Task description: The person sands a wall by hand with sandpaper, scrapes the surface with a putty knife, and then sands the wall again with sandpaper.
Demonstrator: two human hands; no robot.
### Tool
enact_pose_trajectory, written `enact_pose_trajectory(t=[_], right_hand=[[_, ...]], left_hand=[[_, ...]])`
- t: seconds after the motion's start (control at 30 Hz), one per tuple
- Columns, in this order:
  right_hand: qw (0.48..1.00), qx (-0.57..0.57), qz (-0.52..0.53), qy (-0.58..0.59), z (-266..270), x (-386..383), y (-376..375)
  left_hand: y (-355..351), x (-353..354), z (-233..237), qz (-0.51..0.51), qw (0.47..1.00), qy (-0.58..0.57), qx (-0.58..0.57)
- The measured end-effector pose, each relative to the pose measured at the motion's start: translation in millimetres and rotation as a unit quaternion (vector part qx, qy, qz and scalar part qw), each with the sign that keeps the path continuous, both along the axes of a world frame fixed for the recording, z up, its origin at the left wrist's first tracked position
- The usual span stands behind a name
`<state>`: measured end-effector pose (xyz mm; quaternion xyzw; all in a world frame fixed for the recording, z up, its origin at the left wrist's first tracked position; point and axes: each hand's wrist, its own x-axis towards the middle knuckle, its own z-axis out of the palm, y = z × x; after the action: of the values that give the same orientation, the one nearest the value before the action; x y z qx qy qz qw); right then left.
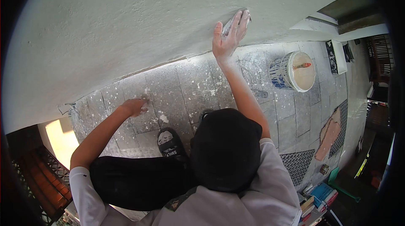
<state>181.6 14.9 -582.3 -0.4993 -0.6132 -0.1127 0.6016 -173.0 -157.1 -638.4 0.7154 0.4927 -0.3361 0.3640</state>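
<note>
Against the pale wall [139, 23], my right hand [231, 36] presses a dusty grey piece of sandpaper [228, 27]. White powder coats its fingers, which lie flat over the sheet, with the thumb apart. Most of the sheet is hidden under the palm and fingers. My left hand [136, 107] hangs over the paved floor [190, 82], low on the left, away from the wall. Its fingers are loosely bent, and I see nothing in them. Below it is a foot in a black slide sandal [172, 145].
A paint-streaked white bucket [282, 72] with an orange-red handled tool [302, 65] on top stands at the right. Beyond it is a white tray [337, 57]. Grey mats [298, 165], a pinkish cloth [329, 139] and a blue container [322, 194] lie lower right. White spots cover the paving.
</note>
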Motion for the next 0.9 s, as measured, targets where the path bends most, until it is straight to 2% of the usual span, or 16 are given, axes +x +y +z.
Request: enact_pose_trajectory(t=[0.07, 0.13, 0.27, 0.37, 0.47, 0.57, 0.67, 0.77, 0.87, 0.9], right_hand=[[0.998, -0.003, -0.031, -0.046, -12.8, 1.6, 10.0], [0.997, -0.009, -0.021, -0.08, -28.6, 8.3, 11.4], [0.981, -0.028, 0.011, -0.19, -72.1, 12.8, 1.4], [0.986, -0.035, 0.023, -0.164, -41.9, 11.8, 5.8], [0.984, -0.029, 0.03, -0.17, -83.3, 11.5, 4.3], [0.979, -0.004, 0.02, -0.205, -70.7, 18.5, 9.8], [0.986, -0.013, 0.034, -0.165, -58.1, 11.7, 6.9], [0.979, 0.023, 0.023, -0.201, -72.8, 16.5, 13.5], [0.981, 0.039, 0.03, -0.19, -38.3, 17.9, 18.5], [0.982, 0.02, 0.03, -0.187, -48.8, 18.7, 14.8]], left_hand=[[1.2, -1.5, 2.0, -0.005, 1.0, 0.018, -0.008], [-1.5, -2.6, 1.2, -0.011, 0.999, 0.046, -0.025], [3.9, -5.1, 1.2, -0.023, 0.999, 0.028, -0.008], [-0.6, -3.9, -8.9, -0.002, 1.0, 0.006, -0.013], [4.3, 2.0, -5.0, -0.004, 1.0, 0.004, -0.001], [0.1, 5.5, -10.0, -0.004, 1.0, 0.008, -0.007], [1.0, 5.6, -12.1, 0.008, 1.0, 0.0, -0.021], [-0.1, -2.4, -13.9, -0.002, 1.0, 0.012, -0.019], [-1.9, -1.5, -22.1, 0.021, 1.0, 0.006, -0.021], [-1.2, -0.1, -22.5, 0.027, 0.999, 0.01, -0.028]])
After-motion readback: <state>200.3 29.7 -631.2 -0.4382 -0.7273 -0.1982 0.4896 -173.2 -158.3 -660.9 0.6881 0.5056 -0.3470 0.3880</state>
